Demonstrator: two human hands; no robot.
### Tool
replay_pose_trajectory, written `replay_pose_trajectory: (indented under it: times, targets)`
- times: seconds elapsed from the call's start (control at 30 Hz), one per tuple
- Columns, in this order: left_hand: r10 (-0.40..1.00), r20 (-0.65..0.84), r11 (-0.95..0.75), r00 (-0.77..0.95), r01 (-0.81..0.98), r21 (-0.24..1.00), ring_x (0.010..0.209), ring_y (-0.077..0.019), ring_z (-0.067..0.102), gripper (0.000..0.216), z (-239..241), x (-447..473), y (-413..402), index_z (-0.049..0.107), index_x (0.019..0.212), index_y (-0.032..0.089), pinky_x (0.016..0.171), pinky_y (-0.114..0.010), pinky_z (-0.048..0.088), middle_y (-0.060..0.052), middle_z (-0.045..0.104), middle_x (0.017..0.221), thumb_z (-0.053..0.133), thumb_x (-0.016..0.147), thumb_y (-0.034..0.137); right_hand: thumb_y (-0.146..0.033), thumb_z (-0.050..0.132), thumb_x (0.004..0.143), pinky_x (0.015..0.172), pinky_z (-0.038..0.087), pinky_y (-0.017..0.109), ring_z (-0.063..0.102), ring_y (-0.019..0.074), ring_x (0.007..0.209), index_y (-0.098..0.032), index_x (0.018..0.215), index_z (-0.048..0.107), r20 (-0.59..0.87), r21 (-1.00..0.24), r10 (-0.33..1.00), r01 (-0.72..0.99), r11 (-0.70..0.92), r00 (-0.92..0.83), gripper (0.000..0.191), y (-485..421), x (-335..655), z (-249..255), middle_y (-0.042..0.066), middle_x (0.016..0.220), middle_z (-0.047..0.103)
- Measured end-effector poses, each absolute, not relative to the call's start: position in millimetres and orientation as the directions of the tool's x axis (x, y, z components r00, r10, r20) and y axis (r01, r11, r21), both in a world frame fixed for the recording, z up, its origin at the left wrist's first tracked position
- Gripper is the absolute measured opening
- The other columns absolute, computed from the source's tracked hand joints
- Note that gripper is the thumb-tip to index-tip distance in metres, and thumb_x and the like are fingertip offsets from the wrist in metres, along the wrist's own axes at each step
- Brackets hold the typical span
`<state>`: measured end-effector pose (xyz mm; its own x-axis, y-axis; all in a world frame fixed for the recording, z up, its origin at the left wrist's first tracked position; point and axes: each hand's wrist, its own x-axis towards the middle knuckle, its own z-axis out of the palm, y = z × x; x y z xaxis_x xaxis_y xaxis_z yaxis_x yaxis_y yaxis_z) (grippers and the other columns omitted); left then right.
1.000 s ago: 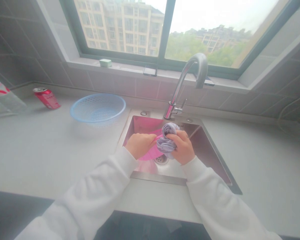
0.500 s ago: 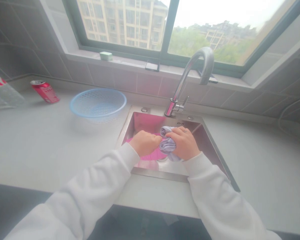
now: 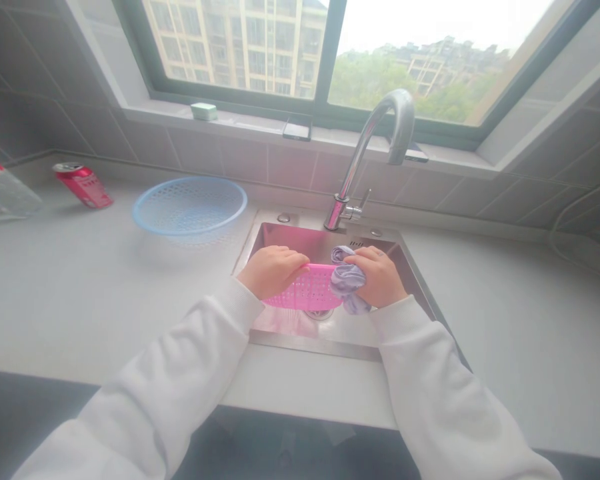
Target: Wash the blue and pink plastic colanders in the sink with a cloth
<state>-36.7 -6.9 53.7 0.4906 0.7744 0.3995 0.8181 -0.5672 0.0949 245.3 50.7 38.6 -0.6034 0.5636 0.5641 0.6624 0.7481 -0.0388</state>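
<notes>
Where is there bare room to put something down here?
The counter right of the sink is bare, as is the stretch in front of the blue basket. Crowded: the sink, where left hand holds pink basket and right hand a cloth; can and bag far left.

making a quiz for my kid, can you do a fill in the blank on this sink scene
The left hand holds a ____ basket over the sink.
The right hand grips a crumpled purple ____.
The blue basket sits on the counter to the ____ of the sink.
Missing words: pink; cloth; left.
</notes>
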Motion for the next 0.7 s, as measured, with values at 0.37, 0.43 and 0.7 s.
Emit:
replay_pose_trajectory:
  times: [0.37, 0.43, 0.7]
  targets:
    - [0.895, 0.331, -0.367, 0.299, 0.915, 0.165, 0.074, -0.0239, 0.072, 0.06, 49, -5, -8, 0.077, 0.076, 0.017, 0.061, -0.031, 0.035, -0.011, 0.079, 0.078, 0.051, 0.102, 0.065, -0.021, 0.069, 0.081, 0.082, 0.044, 0.037, 0.061, 0.0223, 0.082, -0.021, 0.099, 0.08, 0.562, 0.07, 0.473, 0.609, 0.79, -0.679, 0.021, 33, 217, 35, 0.007, 0.093, 0.074]
    - [0.89, 0.367, -0.361, 0.27, 0.909, 0.208, 0.07, -0.0213, 0.069, 0.064, 49, -10, -5, 0.076, 0.072, 0.018, 0.059, -0.031, 0.03, -0.009, 0.078, 0.074, 0.046, 0.104, 0.065, -0.02, 0.07, 0.08, 0.084, 0.047, 0.037, 0.063, 0.0228, 0.084, -0.021, 0.1, 0.079, 0.551, 0.035, 0.498, 0.614, 0.788, -0.67, 0.022, 39, 224, 34, 0.007, 0.093, 0.075]
    - [0.862, 0.481, -0.369, 0.158, 0.846, 0.384, 0.049, -0.0139, 0.044, 0.079, 53, -39, 1, 0.052, 0.051, 0.02, 0.055, -0.032, 0.026, -0.002, 0.054, 0.049, 0.021, 0.109, 0.064, -0.02, 0.071, 0.072, 0.082, 0.058, 0.04, 0.069, 0.0267, 0.092, -0.022, 0.1, 0.078, 0.593, -0.158, 0.572, 0.615, 0.773, -0.567, 0.029, 60, 254, 26, 0.009, 0.102, 0.075]
